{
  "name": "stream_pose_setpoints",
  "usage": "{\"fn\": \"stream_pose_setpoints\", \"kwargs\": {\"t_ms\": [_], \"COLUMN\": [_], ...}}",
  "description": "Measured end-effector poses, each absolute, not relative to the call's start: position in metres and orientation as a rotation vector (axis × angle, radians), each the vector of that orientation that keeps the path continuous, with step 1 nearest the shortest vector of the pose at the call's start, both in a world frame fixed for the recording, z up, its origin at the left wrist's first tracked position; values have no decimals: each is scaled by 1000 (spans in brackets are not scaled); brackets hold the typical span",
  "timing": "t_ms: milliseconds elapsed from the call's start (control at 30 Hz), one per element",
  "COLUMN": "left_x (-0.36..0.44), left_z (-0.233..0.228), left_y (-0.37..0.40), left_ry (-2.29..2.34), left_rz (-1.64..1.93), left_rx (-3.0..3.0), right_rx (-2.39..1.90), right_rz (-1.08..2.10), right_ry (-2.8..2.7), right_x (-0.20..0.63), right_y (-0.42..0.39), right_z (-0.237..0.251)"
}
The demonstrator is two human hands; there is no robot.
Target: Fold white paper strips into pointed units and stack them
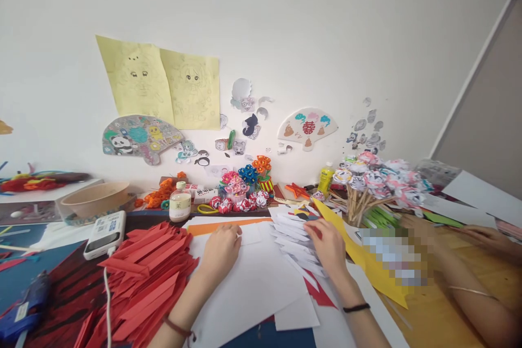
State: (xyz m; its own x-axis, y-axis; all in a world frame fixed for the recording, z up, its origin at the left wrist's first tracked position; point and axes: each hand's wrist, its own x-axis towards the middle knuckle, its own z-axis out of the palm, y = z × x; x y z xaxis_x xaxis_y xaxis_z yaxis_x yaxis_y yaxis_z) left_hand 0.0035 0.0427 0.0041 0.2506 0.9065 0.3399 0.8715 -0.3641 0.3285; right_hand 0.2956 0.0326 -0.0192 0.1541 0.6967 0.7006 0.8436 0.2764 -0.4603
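Observation:
My left hand (222,250) is closed, its fingers curled at the edge of a small white paper piece (250,236) over large white sheets (253,288). My right hand (328,244) pinches at the right edge of a pile of folded white paper strips (291,234); the fingertips partly hide what they grip. To the left of my left hand lies a big heap of folded red paper strips (150,277). A yellow sheet (367,261) lies right of my right hand, and a red paper piece (320,292) shows beneath it.
Along the wall stand a bottle (180,202), paper flowers (248,175) and a bunch of paper roses on sticks (367,185). A white power bank (105,235) with a cable and a blue glue gun (28,304) lie left. Another person's arm (460,277) is at right.

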Motion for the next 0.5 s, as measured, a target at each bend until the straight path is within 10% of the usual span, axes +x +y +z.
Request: {"fn": "stream_pose_setpoints", "kwargs": {"t_ms": [500], "left_x": [7], "left_z": [-15], "left_y": [47], "left_ry": [1662], "left_rz": [320], "left_rx": [2969], "right_rx": [-1573], "right_rz": [-262], "right_ry": [-1599], "right_x": [299], "right_y": [34], "right_z": [-28]}}
